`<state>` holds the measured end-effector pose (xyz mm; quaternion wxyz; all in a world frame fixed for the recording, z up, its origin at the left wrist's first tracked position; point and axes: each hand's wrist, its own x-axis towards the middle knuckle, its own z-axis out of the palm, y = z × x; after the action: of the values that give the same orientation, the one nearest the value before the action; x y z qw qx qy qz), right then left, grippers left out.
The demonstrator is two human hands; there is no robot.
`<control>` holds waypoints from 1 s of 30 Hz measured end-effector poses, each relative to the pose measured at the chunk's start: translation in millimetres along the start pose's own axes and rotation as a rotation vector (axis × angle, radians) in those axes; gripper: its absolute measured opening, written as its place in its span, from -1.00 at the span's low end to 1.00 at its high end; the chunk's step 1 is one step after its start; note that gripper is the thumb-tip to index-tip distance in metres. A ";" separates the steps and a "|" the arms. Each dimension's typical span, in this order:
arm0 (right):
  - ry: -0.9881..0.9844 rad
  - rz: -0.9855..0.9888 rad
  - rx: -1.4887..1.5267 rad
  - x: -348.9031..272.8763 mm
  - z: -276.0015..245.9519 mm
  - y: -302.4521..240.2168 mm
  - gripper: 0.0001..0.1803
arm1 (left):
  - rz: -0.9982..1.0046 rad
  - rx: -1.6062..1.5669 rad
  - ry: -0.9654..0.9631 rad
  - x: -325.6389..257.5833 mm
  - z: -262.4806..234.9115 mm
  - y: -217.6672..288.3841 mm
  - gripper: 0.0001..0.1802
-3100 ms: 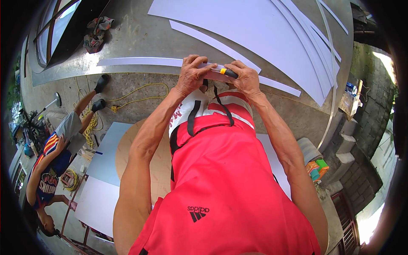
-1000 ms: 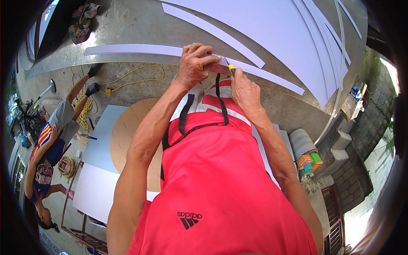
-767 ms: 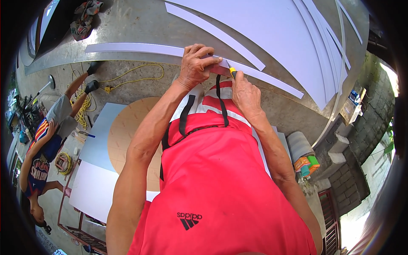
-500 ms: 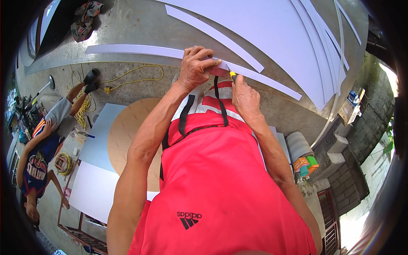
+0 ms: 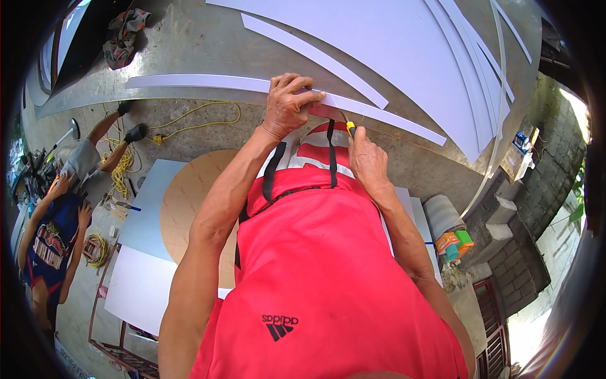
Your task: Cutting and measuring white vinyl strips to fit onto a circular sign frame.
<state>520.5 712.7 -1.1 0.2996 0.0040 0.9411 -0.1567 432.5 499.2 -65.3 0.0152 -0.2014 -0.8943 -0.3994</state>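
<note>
A long, thin white strip (image 5: 385,115) lies along the near edge of the metal-topped table. My left hand (image 5: 288,104) presses on it near its middle, the fingers bent and the thumb pointing right. Under that thumb, a short pinkish piece (image 5: 328,112) juts over the table edge; whether the fingers pinch it is hidden. Just right of it, my right hand (image 5: 368,158) is closed round a yellow and black utility knife (image 5: 351,128). The blade points up and left, close to the strip's near edge; I cannot tell whether it touches.
Large white sheets (image 5: 379,44) and another curved strip (image 5: 315,52) lie farther back on the table (image 5: 183,47). A crumpled cloth (image 5: 125,38) sits at far left. Beyond a yellow cord (image 5: 196,114), a co-worker (image 5: 57,234) stands at left. Round brown board (image 5: 196,196) lies below.
My right hand has drawn the knife slightly down and right, toward me. My left hand stays on the strip. The co-worker at left has shifted legs and arms.
</note>
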 end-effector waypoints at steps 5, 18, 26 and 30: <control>-0.087 0.016 0.062 -15.4 -4.9 7.4 -0.77 | -0.022 -0.028 -0.008 -0.5 -0.6 0.1 -0.61; 0.078 -0.102 0.213 33.2 -1.4 -3.2 -0.76 | 0.003 -0.006 -0.008 0.2 -0.8 -2.0 -0.75; 0.026 -0.096 0.118 36.7 -11.4 -6.8 -0.77 | 0.021 -0.022 0.010 -0.4 1.7 -1.1 -0.76; -0.069 -0.062 0.034 36.3 -24.5 -18.3 -0.77 | 0.018 0.011 0.002 -4.1 1.8 -1.2 -0.73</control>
<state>475.1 699.5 2.7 0.3266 -0.0256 0.9272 -0.1817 436.0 498.3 -68.2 0.0211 -0.2091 -0.8945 -0.3946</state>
